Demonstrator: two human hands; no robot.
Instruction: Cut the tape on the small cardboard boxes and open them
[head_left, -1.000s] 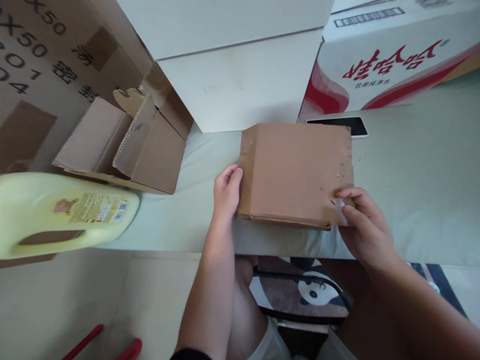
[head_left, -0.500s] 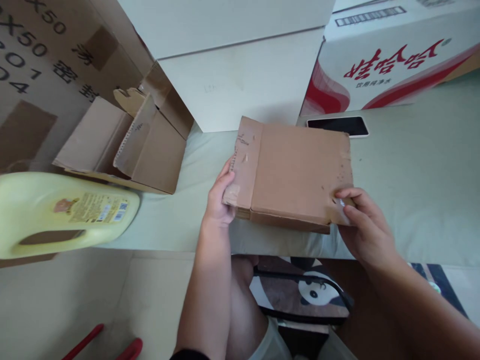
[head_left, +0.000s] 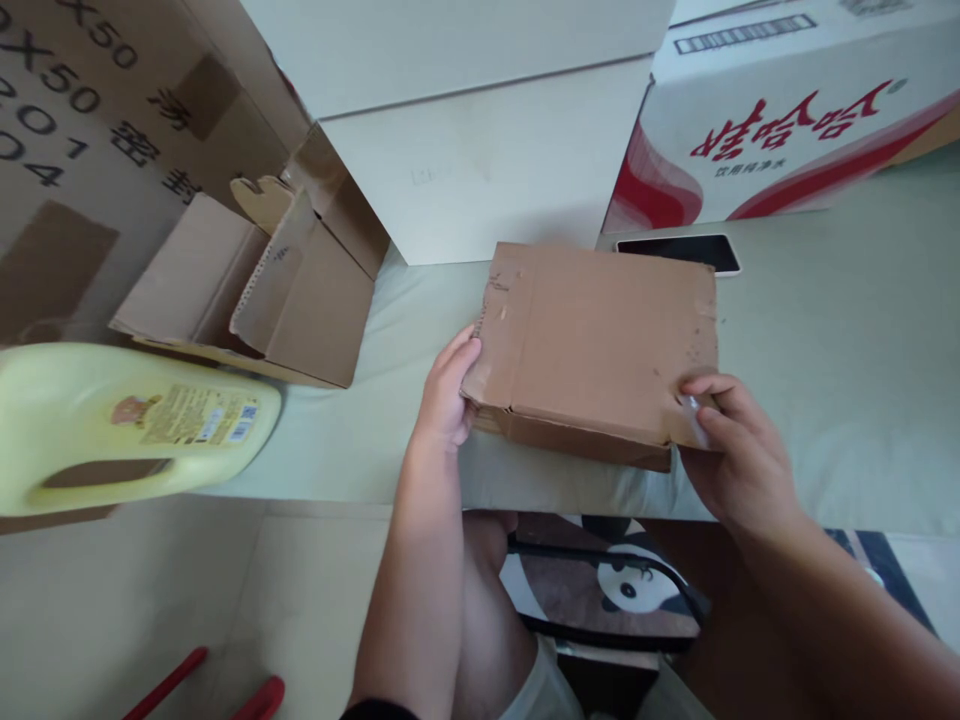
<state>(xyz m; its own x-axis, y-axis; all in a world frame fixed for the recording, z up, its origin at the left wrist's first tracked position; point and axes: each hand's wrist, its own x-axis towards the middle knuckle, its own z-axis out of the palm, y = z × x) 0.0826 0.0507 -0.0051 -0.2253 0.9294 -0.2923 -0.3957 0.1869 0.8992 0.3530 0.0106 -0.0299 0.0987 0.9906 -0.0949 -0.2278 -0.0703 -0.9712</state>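
A brown cardboard box [head_left: 600,340] lies on the pale green cloth surface in the middle of the view, its broad top panel facing up. My left hand [head_left: 448,390] grips its left edge, thumb on top and the other fingers partly hidden at the side. At the near right corner, my right hand [head_left: 731,430] pinches the panel's edge between thumb and fingers, beside a shiny bit of clear tape. The panel's left part has a crease, and its left edge is ragged. The box's underside is hidden.
White boxes [head_left: 487,165] stand behind, with a red-and-white carton [head_left: 765,150] at back right. A phone [head_left: 682,250] lies behind the box. An open carton [head_left: 315,300] and a yellow jug [head_left: 225,420] are at left. The cloth surface [head_left: 847,380] ends in front.
The top panel has shifted slightly to the right and its left part lies flatter. Both my hands have moved a little to the right with it.
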